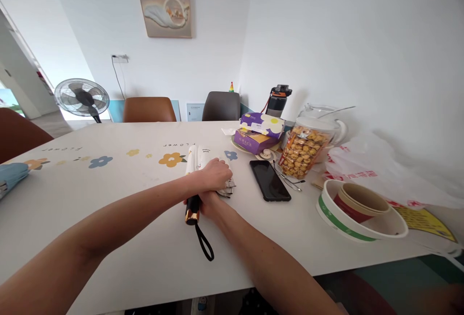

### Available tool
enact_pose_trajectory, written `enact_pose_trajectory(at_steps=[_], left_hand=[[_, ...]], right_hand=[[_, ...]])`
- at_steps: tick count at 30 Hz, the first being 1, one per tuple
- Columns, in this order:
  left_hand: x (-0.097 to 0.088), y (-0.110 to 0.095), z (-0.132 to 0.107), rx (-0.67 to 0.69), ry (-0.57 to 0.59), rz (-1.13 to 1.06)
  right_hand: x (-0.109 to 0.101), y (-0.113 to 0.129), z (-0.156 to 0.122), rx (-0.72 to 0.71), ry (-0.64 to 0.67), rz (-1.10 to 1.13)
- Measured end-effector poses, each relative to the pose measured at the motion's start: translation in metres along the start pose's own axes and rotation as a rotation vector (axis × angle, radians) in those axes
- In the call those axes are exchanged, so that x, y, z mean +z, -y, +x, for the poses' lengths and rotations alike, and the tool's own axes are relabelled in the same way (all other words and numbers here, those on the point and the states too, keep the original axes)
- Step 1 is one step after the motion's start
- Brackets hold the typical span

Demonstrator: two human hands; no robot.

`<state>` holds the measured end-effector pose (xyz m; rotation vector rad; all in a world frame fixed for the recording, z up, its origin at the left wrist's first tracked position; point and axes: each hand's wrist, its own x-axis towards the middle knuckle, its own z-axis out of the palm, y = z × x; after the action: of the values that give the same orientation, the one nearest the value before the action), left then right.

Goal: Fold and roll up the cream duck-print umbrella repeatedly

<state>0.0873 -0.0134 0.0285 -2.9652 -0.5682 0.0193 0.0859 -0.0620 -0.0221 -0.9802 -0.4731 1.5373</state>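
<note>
A folded white umbrella (192, 160) lies on the white table, its black handle with a gold end pointing towards me. A black wrist strap (205, 243) loops from the handle onto the tabletop. My left hand (217, 174) crosses over my right wrist and is closed on the loose, pleated fabric at the umbrella's right side. Below it, my right hand (206, 203) is wrapped round the umbrella near the top of the handle, mostly hidden by the left forearm. Some fabric edges fan out to the right of my hands.
To the right lie a black phone (270, 180) and glasses (292, 179), near a jar of snacks (306, 148). Nested paper bowls (329, 208) and a plastic bag (377, 165) are farther right. Purple boxes (250, 141) stand behind. A blue folded fabric item (13, 177) lies at left.
</note>
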Motion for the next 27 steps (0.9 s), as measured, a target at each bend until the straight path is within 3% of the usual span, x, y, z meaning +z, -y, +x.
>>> enact_pose_trajectory(at_steps=[5,9,13,16,21,27], left_hand=[[-0.004,0.006,-0.006,-0.146,-0.210,-0.049],[-0.019,0.022,-0.038,-0.483,-0.548,-0.294],[-0.011,0.046,-0.081,-0.822,-0.813,-0.892],[0.012,0.058,-0.107,-0.982,-0.829,-1.397],[0.045,0.060,-0.129,-1.011,-0.823,-1.846],[0.046,0.055,-0.138,-0.959,-0.990,-1.832]], right_hand=[[0.002,0.002,-0.004,0.006,0.064,0.033],[0.004,0.006,-0.005,0.080,0.051,0.031],[0.005,0.010,-0.003,0.163,0.042,0.025],[0.005,0.012,-0.005,0.199,0.035,-0.001],[0.002,0.015,-0.007,0.175,0.062,0.023],[-0.006,0.019,0.001,0.156,0.070,0.047]])
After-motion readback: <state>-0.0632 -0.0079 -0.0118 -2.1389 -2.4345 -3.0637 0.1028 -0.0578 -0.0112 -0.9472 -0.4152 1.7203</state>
